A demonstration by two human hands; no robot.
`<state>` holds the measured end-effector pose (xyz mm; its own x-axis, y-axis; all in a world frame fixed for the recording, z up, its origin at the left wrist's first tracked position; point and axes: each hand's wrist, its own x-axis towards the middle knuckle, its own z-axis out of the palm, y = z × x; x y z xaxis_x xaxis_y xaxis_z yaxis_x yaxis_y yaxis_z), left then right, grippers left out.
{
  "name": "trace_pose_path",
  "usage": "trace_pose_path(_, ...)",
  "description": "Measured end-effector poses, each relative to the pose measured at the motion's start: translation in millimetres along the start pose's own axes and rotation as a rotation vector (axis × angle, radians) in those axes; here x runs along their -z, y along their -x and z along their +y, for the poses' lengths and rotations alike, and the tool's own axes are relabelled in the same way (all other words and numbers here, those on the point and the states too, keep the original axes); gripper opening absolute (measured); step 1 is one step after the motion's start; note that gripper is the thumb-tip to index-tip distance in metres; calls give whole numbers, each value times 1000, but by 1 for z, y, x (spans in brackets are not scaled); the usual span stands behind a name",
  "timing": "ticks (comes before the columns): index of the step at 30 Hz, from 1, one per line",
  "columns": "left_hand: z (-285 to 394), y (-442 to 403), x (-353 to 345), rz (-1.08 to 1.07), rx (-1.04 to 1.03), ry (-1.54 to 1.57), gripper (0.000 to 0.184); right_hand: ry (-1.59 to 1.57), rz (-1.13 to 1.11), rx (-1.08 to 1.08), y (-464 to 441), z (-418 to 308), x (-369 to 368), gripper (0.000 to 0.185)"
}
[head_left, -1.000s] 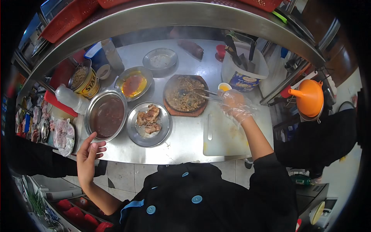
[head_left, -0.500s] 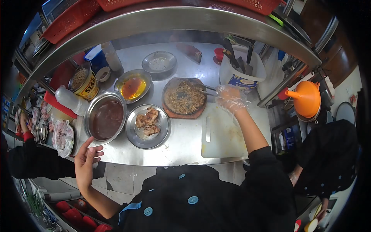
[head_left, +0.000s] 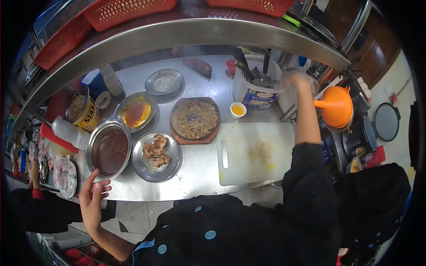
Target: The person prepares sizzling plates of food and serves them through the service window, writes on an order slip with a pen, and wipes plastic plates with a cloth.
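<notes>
My left hand (head_left: pixel 92 201) is held with fingers apart near the rim of a steel bowl (head_left: pixel 91 148) of dark red-brown sauce, holding nothing. At the tub's right rim, my right hand (head_left: pixel 299 80), in a clear plastic glove, is blurred by motion. Metal tongs (head_left: pixel 268 83) stretch from it over the white tub (head_left: pixel 243 91) of black-handled utensils. Chopped browned food covers a round sizzling plate (head_left: pixel 195 119) on a wooden base (head_left: pixel 206 138). A steel plate (head_left: pixel 176 164) carries cooked meat pieces (head_left: pixel 155 152). A small cup (head_left: pixel 238 110) with yellow-orange contents stands below the tub.
A white cutting board (head_left: pixel 244 170) with stains lies at the counter's right. Behind are an oily dish (head_left: pixel 153 108), another metal dish (head_left: pixel 164 82) and a dark reddish item (head_left: pixel 197 67). A metal shelf edge (head_left: pixel 199 32) crosses above. An orange funnel (head_left: pixel 339 106) and co-workers' sleeves (head_left: pixel 372 199) are at the sides.
My right hand has moved with the tongs from the sizzling plate, right and up to the tub. The small yellow-orange cup has come into sight. My left hand stays open; the view has shifted.
</notes>
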<state>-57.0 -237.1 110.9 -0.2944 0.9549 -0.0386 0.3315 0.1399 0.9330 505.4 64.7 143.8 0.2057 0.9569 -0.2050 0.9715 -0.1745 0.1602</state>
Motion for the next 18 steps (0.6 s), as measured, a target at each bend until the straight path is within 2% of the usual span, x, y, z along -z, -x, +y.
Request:
trace_pose_path(3, 15, -7, -12, -55, -41, -18, 43, 151, -32, -63, -41, -11, 4, 56)
trace_pose_path(4, 18, -9, -14, -79, -51, -28, 43, 214, 339, -22, -60, -13, -11, 52)
trace_pose_path(6, 19, -9, -17, -94, -51, -21, 43, 276, 715, 19, -53, -20, -15, 48)
trace_pose_path(8, 16, -10, -15, -108, -47, -18, 43, 303, 1307, 327, -31, -27, -27, 36)
trace_pose_path(10, 5, -8, -11, -84, -28, 2, 44, -199, 1333, 616, -51, -30, -80, 31)
trace_pose_path(12, 0, -6, -8, -69, 0, 3, 43, -411, 682, 432, -10, -67, -115, 38)
trace_pose_path(13, -2, -3, -7, -64, 27, -2, 43, -77, 676, 426, 16, -88, -133, 44)
trace_pose_path(15, -1, -4, -9, -80, 24, 0, 43, -316, 359, 364, 17, -111, -173, 53)
trace_pose_path(16, 1, -5, -10, -97, 13, 3, 43, -314, 358, 373, 18, -122, -188, 53)
trace_pose_path(18, 8, -6, -13, -95, -10, 1, 43, -594, 525, 116, 12, -143, -206, 53)
